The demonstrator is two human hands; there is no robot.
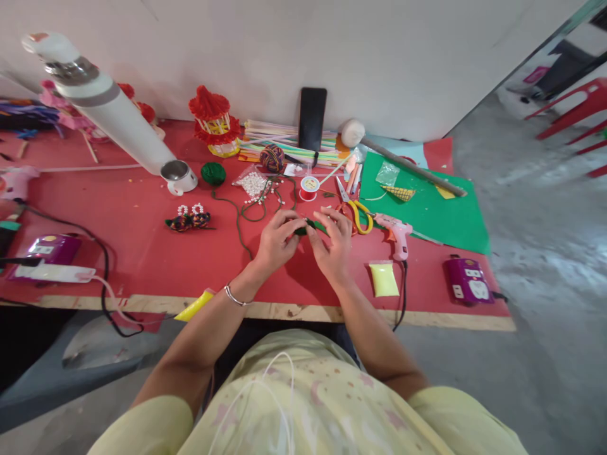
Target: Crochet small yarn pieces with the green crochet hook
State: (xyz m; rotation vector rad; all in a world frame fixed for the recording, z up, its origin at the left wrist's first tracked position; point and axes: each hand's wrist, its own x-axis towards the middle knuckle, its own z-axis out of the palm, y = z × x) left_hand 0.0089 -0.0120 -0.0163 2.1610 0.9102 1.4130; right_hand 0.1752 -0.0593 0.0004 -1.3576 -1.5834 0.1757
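Green piece (307, 226) sitting between both hands, just above the red table (142, 246), at the near middle of it. Left hand (277, 240) pinching the piece's left end, fingers curled narrow around it. Right hand (334, 243) gripping the right end, fingers bent over it. Green cord (239, 218) trailing from the piece back toward a green yarn ball (213, 172). Scissors (353, 205) with yellow handles lying just beyond the right hand; pink glue gun (396, 230) resting right of the scissors, on the edge of a green sheet (427, 202). Red spool (309, 187) standing behind the piece, bag of beads (253, 183) left of the spool. Yellow packet (384, 279) lying right of the right hand.
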